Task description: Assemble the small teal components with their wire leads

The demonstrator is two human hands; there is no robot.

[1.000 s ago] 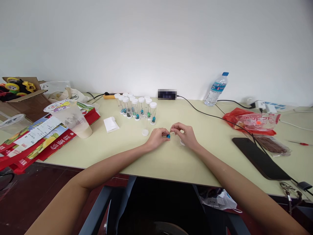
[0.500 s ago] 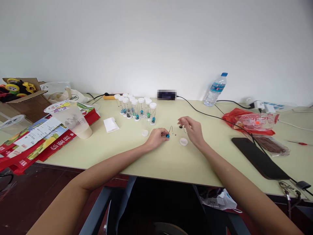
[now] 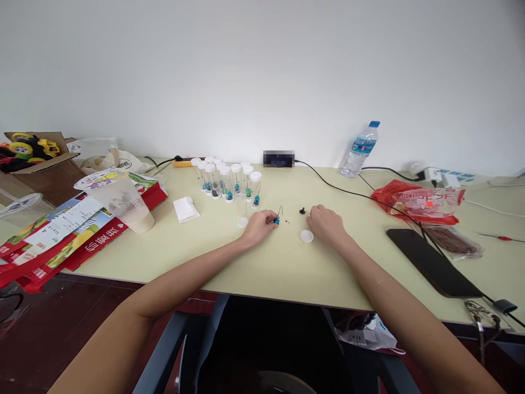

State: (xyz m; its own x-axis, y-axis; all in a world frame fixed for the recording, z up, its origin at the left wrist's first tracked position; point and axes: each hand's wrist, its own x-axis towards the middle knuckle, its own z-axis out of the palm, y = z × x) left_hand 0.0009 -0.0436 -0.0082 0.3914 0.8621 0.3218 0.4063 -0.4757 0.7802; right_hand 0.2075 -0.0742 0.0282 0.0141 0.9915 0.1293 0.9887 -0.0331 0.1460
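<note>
My left hand point(image 3: 261, 225) rests on the table, thumb and fingers pinched on a small blue bead-like piece point(image 3: 276, 221). A thin dark bent wire point(image 3: 280, 211) rises from that piece. My right hand point(image 3: 327, 223) is lowered to the tabletop with its fingers closed at a thin wire point(image 3: 307, 214), of which only a short end shows. Just left of its fingertips stands a small black piece point(image 3: 302, 210), untouched. Tiny reddish bits point(image 3: 287, 221) lie between the hands. A round white cap point(image 3: 306, 236) lies below the right fingertips.
Several clear tubes with white caps point(image 3: 229, 180) stand back left; another white cap point(image 3: 242, 222) lies closer. Further left are a folded white paper point(image 3: 186, 209) and a drink cup point(image 3: 123, 202). A water bottle point(image 3: 361, 150), black cable point(image 3: 340, 189) and black phone-like slab point(image 3: 430, 262) are right.
My right hand has come down off the black piece to the wire on its right, leaving the black piece uncovered. My left hand has shifted slightly left and up with the blue piece.
</note>
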